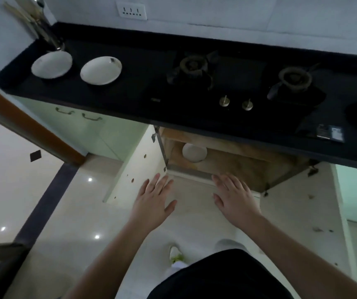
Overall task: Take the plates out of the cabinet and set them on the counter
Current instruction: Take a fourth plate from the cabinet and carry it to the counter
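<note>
Hovering empty before the open cabinet, both hands' fingers spread apart.

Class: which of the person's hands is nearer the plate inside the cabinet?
Left. The left hand hovers just below-left of the plate; the right hand is farther, below-right. Both are empty.

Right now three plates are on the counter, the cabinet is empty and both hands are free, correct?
Not quite. The head view shows one plate still inside the cabinet. Three plates are on the counter, and the left hand and right hand are free.
</note>
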The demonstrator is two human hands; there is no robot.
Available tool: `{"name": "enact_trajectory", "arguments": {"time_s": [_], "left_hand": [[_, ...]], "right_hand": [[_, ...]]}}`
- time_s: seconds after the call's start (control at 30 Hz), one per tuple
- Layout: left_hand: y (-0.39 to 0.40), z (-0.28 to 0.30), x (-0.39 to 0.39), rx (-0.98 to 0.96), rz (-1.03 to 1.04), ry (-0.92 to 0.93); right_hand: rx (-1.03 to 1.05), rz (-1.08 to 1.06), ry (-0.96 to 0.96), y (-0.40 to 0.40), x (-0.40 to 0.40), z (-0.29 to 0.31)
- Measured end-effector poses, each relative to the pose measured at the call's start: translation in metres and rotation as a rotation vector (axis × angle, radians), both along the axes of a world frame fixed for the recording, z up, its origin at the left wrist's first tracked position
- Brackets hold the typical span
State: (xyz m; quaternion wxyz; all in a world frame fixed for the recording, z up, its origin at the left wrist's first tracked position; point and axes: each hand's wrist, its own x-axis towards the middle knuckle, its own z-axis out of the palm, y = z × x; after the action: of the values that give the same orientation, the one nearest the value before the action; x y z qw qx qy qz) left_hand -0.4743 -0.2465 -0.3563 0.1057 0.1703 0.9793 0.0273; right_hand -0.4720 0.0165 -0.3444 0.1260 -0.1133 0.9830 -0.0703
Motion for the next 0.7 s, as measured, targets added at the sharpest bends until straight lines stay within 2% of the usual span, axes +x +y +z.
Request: {"name": "enact_trajectory", "arguments": {"time_s": [0.2, 0.33, 0.5, 0.7], "left_hand": [[0.007, -0.01, -0.048, 0.033, -0.089, -0.03], [0.023, -0.037, -0.081, 0.044, -0.061, -0.027], [0.041, -0.094, -0.119, -0.01, -0.076, -0.073], [0.052, -0.179, -0.159, -0.029, -0.073, -0.095]], "right_hand": [[0.004, -0.052, -0.022, -0.007, -0.023, -0.01], [-0.01, -0.07, -0.083, -0.005, -0.052, -0.043], [-0.005, -0.112, -0.09, -0.001, -0.094, -0.096], [0.024, -0.059, -0.1, 0.006, -0.142, -0.174]]}}
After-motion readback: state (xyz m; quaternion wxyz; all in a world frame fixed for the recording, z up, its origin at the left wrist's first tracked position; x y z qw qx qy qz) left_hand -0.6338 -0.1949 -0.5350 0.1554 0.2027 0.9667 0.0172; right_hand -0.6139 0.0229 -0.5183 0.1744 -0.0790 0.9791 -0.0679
